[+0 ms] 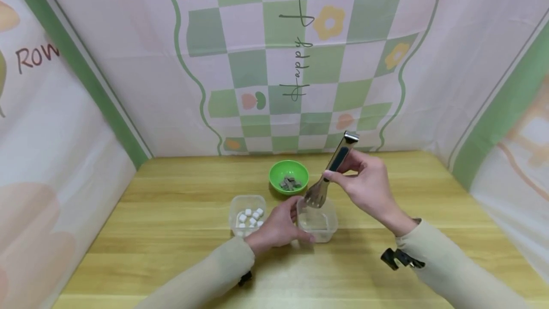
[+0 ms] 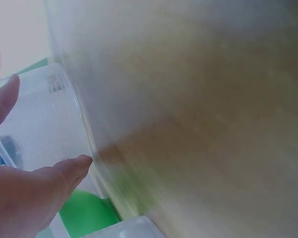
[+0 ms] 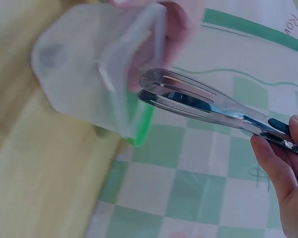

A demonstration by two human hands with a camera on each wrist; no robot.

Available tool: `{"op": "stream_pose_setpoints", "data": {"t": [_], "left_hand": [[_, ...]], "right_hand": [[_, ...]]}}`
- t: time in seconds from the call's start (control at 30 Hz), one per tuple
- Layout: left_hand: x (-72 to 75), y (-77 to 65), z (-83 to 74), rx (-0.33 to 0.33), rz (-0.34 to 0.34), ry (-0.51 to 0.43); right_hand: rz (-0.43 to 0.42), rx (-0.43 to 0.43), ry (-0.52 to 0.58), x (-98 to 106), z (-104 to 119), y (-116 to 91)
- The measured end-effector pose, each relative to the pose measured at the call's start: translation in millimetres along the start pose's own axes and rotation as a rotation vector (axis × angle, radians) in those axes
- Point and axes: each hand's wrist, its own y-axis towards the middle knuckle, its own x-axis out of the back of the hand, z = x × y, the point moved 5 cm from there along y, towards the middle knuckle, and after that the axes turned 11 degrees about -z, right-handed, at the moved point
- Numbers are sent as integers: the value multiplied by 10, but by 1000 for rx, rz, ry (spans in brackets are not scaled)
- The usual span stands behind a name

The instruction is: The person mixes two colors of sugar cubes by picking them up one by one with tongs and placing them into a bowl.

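Observation:
My right hand pinches metal tongs by their dark grip pads, tilted with the slotted tips down over a clear plastic container. In the right wrist view, the two tongs tips stand close together with nothing visible between them. With thumb at the front and fingers at the back, my left hand holds the left side of that container. No contents show inside it. Left of this hand, a second clear container bears several small white cubes, partly covered by the wrist.
A green bowl with several grey-brown pieces stands behind the containers. Wooden tabletop runs all round them. Printed cloth hangs along the table's back edge and at both sides.

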Motion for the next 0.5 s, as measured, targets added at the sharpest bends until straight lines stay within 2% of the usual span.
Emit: {"op": "stream_pose_setpoints", "data": {"t": [0.2, 0.5], "left_hand": [[-4, 7, 16, -8, 6, -2], [-5, 9, 26, 0, 9, -2]], "right_hand": [[-41, 40, -61, 16, 35, 223], [-61, 31, -89, -180, -101, 410]]}}
